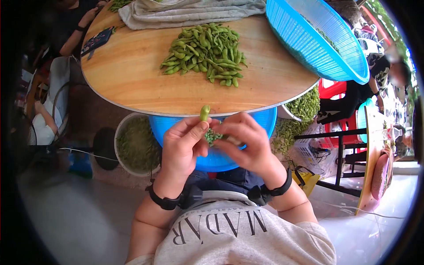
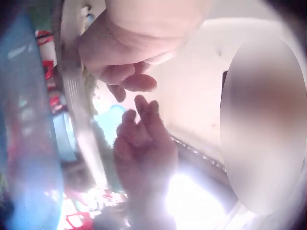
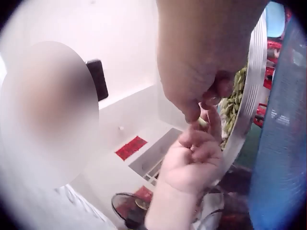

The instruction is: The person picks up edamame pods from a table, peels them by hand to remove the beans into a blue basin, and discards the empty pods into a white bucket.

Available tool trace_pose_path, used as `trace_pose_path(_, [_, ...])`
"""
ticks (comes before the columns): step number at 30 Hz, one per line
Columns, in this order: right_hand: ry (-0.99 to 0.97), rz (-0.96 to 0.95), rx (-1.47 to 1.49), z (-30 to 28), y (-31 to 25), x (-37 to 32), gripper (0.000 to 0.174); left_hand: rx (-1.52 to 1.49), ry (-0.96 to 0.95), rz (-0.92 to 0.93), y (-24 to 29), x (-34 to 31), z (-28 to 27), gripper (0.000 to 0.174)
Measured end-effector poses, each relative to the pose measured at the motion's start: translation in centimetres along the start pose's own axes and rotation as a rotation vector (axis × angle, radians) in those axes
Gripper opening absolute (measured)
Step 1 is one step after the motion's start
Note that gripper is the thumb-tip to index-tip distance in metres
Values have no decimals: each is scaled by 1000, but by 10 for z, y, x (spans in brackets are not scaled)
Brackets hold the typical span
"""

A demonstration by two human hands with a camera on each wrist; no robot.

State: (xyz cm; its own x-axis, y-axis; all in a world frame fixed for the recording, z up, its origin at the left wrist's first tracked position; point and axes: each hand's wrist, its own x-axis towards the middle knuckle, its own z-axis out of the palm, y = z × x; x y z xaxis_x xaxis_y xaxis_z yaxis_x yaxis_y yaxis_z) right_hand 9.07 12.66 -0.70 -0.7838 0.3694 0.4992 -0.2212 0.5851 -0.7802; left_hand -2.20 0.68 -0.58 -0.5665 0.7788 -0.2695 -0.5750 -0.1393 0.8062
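My left hand [image 1: 182, 140] pinches a green soybean pod [image 1: 205, 112] upright between thumb and forefinger, just below the table's near edge. Close by on the right is my right hand [image 1: 247, 140], blurred, its fingers loosely bent toward the left fingertips; no pod shows in its grasp. Between the hands, shelled green beans [image 1: 213, 135] show over the blue basin [image 1: 207, 164] at my lap. In the left wrist view the right hand [image 2: 146, 148] has its fingers apart from the left. A heap of pods [image 1: 205, 51] lies on the wooden table [image 1: 128, 75].
A blue plastic basket [image 1: 327, 57] leans at the table's right, beside a grey cloth [image 1: 185, 15]. A phone [image 1: 98, 40] lies at the left edge. Tubs of green pods, a left tub [image 1: 121, 152] and a right tub [image 1: 287, 112], flank the basin. Other people sit at both sides.
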Motion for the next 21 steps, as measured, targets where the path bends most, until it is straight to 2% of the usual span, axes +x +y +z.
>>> trace_pose_path(2, [17, 269, 150, -10, -2, -4, 17, 213, 46, 127, 0, -5, 2, 14])
trace_pose_path(3, [-18, 591, 419, -14, -7, -5, 24, 311, 56, 175, -1, -8, 3, 12])
trace_pose_path(6, [-100, 783, 718, -15, -2, -4, 31, 493, 51, 247, -7, -13, 0, 12])
trace_pose_path(7, [-132, 793, 720, -11, -4, -5, 36, 534, 47, 261, -9, -14, -1, 13])
trace_pose_path(10, [-225, 716, 782, -7, -2, -8, 38, 632, 1, 332, -8, -18, 1, 14])
trace_pose_path(16, [-205, 752, 803, -4, -6, -9, 38, 1033, -2, 616, -3, -22, 2, 18])
trace_pose_path(21, [-222, 752, 834, -5, -8, -7, 37, 1076, 5, 708, -2, -25, 6, 17])
